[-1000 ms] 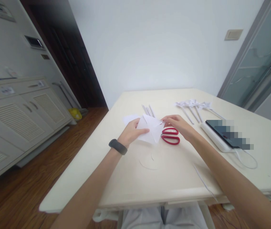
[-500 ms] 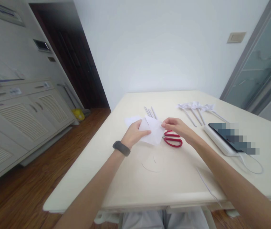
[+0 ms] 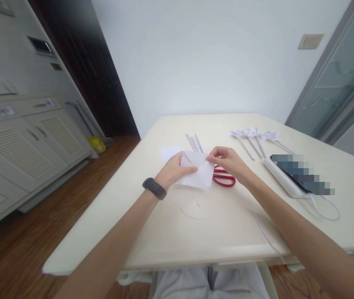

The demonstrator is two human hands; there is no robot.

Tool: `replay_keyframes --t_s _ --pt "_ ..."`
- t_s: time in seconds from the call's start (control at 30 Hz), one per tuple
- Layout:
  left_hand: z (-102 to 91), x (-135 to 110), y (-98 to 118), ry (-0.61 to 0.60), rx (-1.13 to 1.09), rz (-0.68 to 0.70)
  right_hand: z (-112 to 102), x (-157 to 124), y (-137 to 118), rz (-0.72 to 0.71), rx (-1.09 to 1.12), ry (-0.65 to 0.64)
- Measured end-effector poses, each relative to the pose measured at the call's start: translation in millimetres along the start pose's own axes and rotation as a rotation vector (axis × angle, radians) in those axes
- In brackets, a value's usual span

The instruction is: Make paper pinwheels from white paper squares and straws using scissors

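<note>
A white cut square of paper (image 3: 199, 174) is held just above the cream table (image 3: 195, 241). My left hand (image 3: 173, 170), a black band on its wrist, grips the paper's left side with the thumb on top. My right hand (image 3: 227, 161) pinches the paper's upper right corner between thumb and fingers. Red-handled scissors (image 3: 225, 179) lie on the table right behind the paper, partly hidden by it and by my right hand.
Several thin white sticks (image 3: 194, 142) lie beyond the paper. Finished paper pinwheels on sticks (image 3: 253, 136) lie at the back right. A white power strip (image 3: 281, 177) with a dark device on it and a cable sits right. Paper scraps (image 3: 195, 207) lie near me.
My right hand has drawn the paper's right corner inward toward the middle, and the paper has turned slightly. The view has shifted a little.
</note>
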State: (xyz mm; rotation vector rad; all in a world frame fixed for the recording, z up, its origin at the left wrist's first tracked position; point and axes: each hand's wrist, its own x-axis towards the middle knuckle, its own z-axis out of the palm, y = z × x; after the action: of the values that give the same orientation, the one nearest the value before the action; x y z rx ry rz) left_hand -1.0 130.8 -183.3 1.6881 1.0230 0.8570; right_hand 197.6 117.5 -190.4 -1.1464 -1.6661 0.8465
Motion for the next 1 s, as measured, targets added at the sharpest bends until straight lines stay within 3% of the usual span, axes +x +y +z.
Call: replay_keyframes --t_s 0.3,1.0 --pt "-1.2 5.1 -10.1 0.024 -0.046 -0.032 8.9 3.2 2.9 -0.178 -0.224 0.134" --pt "0.6 2.8 -3.0 0.034 -0.153 0.02 9.8 -1.9 -3.1 -0.458 -0.351 0.26"
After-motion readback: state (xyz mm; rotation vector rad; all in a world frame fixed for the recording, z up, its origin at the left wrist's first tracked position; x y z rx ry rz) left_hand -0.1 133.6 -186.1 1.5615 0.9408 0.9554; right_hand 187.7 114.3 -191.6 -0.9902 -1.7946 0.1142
